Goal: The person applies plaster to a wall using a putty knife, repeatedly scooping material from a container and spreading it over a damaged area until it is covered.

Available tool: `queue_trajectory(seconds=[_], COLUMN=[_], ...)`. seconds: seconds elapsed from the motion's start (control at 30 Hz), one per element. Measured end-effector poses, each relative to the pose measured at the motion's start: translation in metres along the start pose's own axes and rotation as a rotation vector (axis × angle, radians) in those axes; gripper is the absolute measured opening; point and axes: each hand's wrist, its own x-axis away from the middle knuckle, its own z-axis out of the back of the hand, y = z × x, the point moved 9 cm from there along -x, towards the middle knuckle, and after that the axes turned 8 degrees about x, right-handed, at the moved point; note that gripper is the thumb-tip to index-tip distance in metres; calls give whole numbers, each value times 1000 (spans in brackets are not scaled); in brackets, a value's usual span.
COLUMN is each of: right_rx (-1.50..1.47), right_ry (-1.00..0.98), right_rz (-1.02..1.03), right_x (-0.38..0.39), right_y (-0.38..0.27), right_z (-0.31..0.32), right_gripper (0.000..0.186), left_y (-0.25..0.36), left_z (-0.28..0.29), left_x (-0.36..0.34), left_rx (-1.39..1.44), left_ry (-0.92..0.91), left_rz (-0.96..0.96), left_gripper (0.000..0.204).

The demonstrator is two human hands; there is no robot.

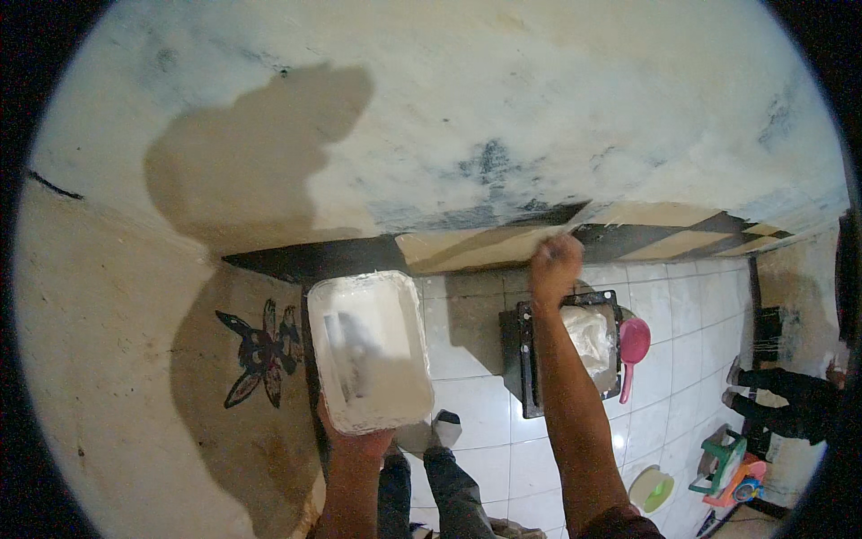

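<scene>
My left hand (359,442) grips the near end of a white rectangular tub (413,359), which has whitish, paint-like material smeared inside. My right hand (557,260) is closed, raised against the lower part of the wall (431,126). A thin pale edge shows just beyond its fingers, but I cannot make out what it holds. That wall is patchy white with grey-blue smudges. Along its foot runs a band of dark and cream shapes (485,249), right beside my right hand.
Below my right forearm stands a black crate (527,359) holding a whitish plastic bag (590,337). A pink dipper (635,341) lies beside it on white floor tiles (467,395). Further right are a pale bowl (648,490), a green object (723,463) and another person's legs (777,400).
</scene>
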Motion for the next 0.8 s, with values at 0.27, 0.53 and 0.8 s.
queue_trajectory(seconds=[0.27,0.53,0.8], right_rx=[-50,90,-41], right_ry=[-234,26,-249], right_rz=[-47,63,218], right_x=[53,-61,13], right_y=[-7,72,-49], right_z=[9,43,-34], right_gripper=[13,12,10], left_y=[0,12,29], left_z=[-18,-19,8], left_x=[5,6,5], left_rx=[100,47,44], left_ry=[-50,-15,-24], left_rz=[43,17,-11], left_gripper=[51,48,47])
